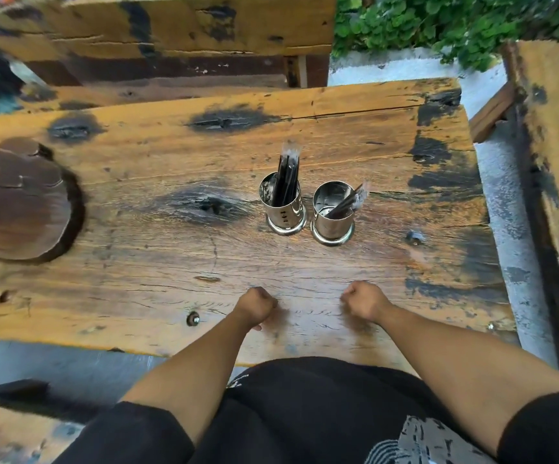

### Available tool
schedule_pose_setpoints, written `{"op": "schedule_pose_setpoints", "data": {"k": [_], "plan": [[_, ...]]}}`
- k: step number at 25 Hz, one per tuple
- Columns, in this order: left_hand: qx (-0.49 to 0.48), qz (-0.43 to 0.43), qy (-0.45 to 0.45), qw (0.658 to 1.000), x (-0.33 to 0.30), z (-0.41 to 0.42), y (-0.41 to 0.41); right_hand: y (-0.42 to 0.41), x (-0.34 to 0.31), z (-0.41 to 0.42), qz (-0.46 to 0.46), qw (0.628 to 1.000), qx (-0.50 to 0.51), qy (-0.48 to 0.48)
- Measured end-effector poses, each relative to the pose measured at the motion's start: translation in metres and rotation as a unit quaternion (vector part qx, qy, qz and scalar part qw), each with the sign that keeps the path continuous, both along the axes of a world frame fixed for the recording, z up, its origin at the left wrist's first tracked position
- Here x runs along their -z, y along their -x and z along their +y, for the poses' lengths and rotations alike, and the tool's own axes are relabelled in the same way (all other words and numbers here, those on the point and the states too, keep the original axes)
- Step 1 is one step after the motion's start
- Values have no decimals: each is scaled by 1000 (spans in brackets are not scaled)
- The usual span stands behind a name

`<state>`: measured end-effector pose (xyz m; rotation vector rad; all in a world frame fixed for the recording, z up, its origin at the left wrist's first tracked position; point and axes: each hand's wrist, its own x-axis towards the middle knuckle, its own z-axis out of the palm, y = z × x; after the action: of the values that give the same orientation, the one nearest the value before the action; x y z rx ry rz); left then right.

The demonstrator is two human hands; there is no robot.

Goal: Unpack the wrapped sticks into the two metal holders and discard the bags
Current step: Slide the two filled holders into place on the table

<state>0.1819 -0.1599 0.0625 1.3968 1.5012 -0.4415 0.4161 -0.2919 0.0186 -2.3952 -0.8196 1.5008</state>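
Two shiny metal holders stand side by side on the wooden table (171,256). The left holder (284,209) has several black wrapped sticks (286,175) standing upright in it, clear wrap showing at their tops. The right holder (333,219) holds a few black wrapped sticks (351,200) leaning to the right. My left hand (258,304) and my right hand (363,301) rest as fists on the table near its front edge, well short of the holders. Nothing shows in either fist. No bags are in view.
A dark round knot (20,199) marks the table's left side. A wooden bench back (171,38) stands behind the table, another plank (556,145) runs along the right, and green plants (455,25) grow at the top right.
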Motion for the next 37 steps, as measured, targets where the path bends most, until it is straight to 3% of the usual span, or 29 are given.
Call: {"op": "schedule_pose_setpoints", "data": {"k": [6, 12, 17, 21, 25, 29, 37], "plan": [[52, 33, 17, 998, 13, 31, 4, 9, 15, 10, 36, 998, 18, 39], [12, 31, -5, 999, 36, 91, -6, -17, 48, 33, 41, 992, 114, 27], [-77, -88, -114, 987, 47, 144, -43, -47, 18, 76, -62, 981, 166, -76], [-59, -155, -171, 971, 46, 164, -68, -64, 43, 104, -39, 976, 194, -86], [-10, -229, -179, 957, 62, 170, -87, -61, 41, 119, 11, 975, 200, -97], [-45, -272, -159, 948, 67, 165, -100, -53, 38, 129, 4, 963, 216, -163], [-49, -297, -170, 938, 33, 151, -96, -47, 25, 109, 16, 954, 209, -217]]}}
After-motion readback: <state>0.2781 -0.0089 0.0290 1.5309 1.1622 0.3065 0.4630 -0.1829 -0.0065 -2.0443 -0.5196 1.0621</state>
